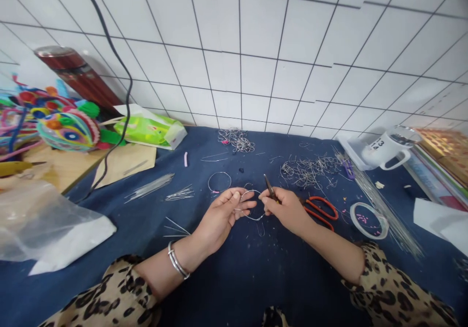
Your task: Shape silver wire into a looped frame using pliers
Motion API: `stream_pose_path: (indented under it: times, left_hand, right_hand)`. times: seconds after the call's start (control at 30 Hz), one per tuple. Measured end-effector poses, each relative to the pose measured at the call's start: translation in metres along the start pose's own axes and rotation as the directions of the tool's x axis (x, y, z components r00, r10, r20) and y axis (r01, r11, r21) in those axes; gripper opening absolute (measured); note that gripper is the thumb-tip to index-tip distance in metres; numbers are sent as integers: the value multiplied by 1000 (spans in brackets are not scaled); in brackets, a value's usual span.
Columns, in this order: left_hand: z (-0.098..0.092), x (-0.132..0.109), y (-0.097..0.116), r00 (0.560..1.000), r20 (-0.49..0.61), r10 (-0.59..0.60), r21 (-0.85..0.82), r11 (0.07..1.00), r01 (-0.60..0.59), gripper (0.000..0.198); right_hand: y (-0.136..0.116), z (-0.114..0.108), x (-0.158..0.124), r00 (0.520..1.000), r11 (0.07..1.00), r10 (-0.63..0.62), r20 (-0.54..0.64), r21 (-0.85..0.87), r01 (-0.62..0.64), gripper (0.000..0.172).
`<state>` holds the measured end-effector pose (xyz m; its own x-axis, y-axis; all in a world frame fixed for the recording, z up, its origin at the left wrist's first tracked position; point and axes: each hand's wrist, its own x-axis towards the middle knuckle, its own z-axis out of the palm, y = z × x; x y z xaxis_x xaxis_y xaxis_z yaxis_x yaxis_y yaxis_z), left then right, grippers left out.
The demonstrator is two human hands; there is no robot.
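Observation:
My left hand (221, 216) pinches a thin silver wire ring (256, 219) between thumb and fingers, just above the blue cloth. Closed at the ring's right side, my right hand (288, 211) has its fingertips by the wire. A pair of pliers (269, 186) is tucked in that hand, its dark jaws pointing up and away. Red looped handles (321, 210) show beyond the right wrist; whether they belong to these pliers I cannot tell. Another wire ring (220, 173), with a pink bit on it, lies just past my left hand. Small wire loops lie below the held ring.
Straight wire bundles (151, 186) lie left, and longer wires (387, 210) right. Tangled wire (309, 171) sits behind my right hand. A round clear dish (369, 221) surrounds pink beads. A white mug (389, 146), green packet (151, 131) and plastic bag (47, 224) stand around. A black cable (120, 64) hangs left.

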<state>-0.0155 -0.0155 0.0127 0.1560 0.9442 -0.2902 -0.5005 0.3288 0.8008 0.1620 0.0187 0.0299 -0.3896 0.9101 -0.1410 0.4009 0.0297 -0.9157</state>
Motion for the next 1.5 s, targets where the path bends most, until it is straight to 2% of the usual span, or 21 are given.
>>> stream_pose_path:
  times: [0.2,0.33,0.57,0.93,1.23,1.5]
  left_hand:
    - [0,-1,-1,999,-1,35,147,988,-35,23]
    - [2,-2,-2,996,-48,75,213,975,-64,23]
    - [2,-1,-4,995,-48,84,248,966,-69,23]
    - [3,-2,-3,995,-39,94,267,960,-81,16]
    - [0,1,1,999,-30,9,323,947,1,18]
    - [-4,6,2,998,2,-57,189,980,56,16]
  right_hand:
    - [-6,-1,-4,986,978,-109,-123,-190,85,17]
    - [-7,3,-6,977,967,-148,-150,-227,112,15]
    - [-7,6,-7,972,945,-196,-132,-289,151,14]
    - [-4,10,-9,983,965,-151,-100,-233,124,13]
    - [-4,11,-11,991,972,-129,-45,-201,118,14]
    - [2,13,-9,997,991,-79,1,-106,79,14]
